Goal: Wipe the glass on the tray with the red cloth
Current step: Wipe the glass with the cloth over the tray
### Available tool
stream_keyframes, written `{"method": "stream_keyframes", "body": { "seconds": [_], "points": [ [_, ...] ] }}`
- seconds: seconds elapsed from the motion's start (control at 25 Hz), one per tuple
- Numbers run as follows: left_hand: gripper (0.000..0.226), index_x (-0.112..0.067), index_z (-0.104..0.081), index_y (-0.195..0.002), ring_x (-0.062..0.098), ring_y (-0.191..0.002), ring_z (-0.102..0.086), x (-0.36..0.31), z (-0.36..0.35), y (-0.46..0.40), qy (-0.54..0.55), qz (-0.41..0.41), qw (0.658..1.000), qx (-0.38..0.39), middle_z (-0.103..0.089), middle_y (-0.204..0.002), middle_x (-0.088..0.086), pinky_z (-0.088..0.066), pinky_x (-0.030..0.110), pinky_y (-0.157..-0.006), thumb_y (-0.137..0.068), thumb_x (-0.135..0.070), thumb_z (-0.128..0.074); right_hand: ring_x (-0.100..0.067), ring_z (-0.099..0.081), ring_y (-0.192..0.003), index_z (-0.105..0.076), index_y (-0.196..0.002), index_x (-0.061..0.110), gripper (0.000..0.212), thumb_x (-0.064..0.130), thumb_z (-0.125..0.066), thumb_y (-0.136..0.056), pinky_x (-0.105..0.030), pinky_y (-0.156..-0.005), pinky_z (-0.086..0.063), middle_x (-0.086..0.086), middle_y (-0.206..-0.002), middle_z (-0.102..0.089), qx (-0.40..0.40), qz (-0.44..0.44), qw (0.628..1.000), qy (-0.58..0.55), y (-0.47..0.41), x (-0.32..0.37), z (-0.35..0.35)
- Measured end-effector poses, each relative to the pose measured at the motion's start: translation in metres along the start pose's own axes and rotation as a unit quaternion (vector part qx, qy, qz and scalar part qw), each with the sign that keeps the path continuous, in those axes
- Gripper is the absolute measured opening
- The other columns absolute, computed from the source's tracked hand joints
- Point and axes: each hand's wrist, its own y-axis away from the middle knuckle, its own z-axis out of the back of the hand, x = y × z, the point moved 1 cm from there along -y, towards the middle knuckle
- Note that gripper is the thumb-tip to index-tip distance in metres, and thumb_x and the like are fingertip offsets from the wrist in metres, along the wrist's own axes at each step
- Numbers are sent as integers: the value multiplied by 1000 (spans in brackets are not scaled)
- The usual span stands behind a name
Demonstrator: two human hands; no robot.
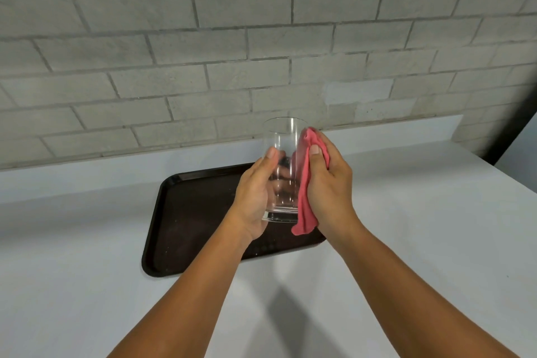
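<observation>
A tall clear glass (283, 142) is held upright in the air above the dark brown tray (186, 212). My left hand (255, 197) grips its lower left side, thumb on the wall and fingers behind it. My right hand (328, 183) presses the red cloth (305, 197) flat against the glass's right side. The cloth's loose end hangs down past the base of the glass. The tray lies flat on the white counter below both hands, with nothing standing on it.
The white counter (421, 227) spreads out on all sides of the tray. A grey brick wall (203, 52) rises directly behind it. At the far right the counter ends by a dark vertical edge (520, 125).
</observation>
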Motion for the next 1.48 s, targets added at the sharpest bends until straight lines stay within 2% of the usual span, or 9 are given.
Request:
{"method": "stream_keyframes", "body": {
  "seconds": [0.24,0.4,0.56,0.64,0.72,0.8,1.0,1.2,1.48],
  "points": [
    [62,-18,-58,-124,16,-80,-72,3,-3,0,-70,-17,997,-15,-74,-100,2,-58,30,-65,-81,-62,-55,1,-51,-125,-45,-144,32,41,32,-43,-103,-22,-104,-44,15,-139,-54,-33,21,999,2,7,-5,2],
    [61,-21,-64,-115,2,-80,-71,6,-10,-1,-115,-23,993,-25,-74,-85,-16,-55,21,-68,-74,-66,-64,17,-50,-114,-41,-147,33,44,33,-43,-103,-4,-90,-42,19,-141,-49,-22,29,999,17,5,-5,1],
    [70,-13,-60,-128,22,-104,-71,8,-8,-4,-86,-31,994,-66,-74,-109,4,-57,39,-91,-76,-59,-66,21,-42,-120,-37,-148,38,46,35,-44,-102,0,-90,-38,26,-140,-47,3,50,998,41,19,-13,-4],
    [58,-19,-64,-123,22,-96,-72,9,-5,-5,-80,-39,994,-64,-74,-103,3,-60,34,-79,-80,-58,-65,14,-46,-122,-40,-146,37,44,34,-44,-102,-4,-93,-41,23,-138,-51,5,42,998,38,17,-15,-2],
    [34,-29,-72,-104,17,-77,-71,12,-3,-5,-68,-30,996,-42,-74,-86,-1,-58,27,-64,-86,-57,-63,4,-53,-121,-47,-143,32,40,31,-42,-103,-19,-101,-45,15,-136,-57,-12,17,1000,21,3,-12,4],
    [28,-32,-73,-97,17,-72,-71,10,-4,-6,-66,-19,997,-37,-74,-85,1,-59,28,-62,-88,-55,-59,1,-54,-121,-49,-142,30,39,31,-42,-103,-26,-104,-45,13,-134,-58,-25,15,999,14,-5,-7,6],
    [40,-21,-65,-113,24,-88,-71,5,-4,-14,-76,-31,995,-61,-74,-105,19,-60,28,-70,-93,-53,-54,23,-45,-115,-40,-147,36,45,32,-44,-102,0,-86,-41,31,-133,-48,15,51,998,31,19,-11,-3],
    [55,-16,-66,-111,20,-78,-71,9,-6,-9,-64,-36,997,-23,-74,-91,7,-60,30,-66,-84,-63,-55,1,-54,-121,-49,-142,32,39,31,-44,-103,-25,-104,-45,15,-135,-57,-9,16,999,27,-3,-6,5],
    [47,-27,-58,-114,18,-89,-70,9,-8,-9,-95,-39,994,-36,-71,-100,3,-57,29,-72,-84,-62,-48,10,-48,-121,-38,-147,37,45,36,-43,-102,-12,-100,-42,24,-141,-47,-14,40,998,43,4,-6,0]
  ]
}}
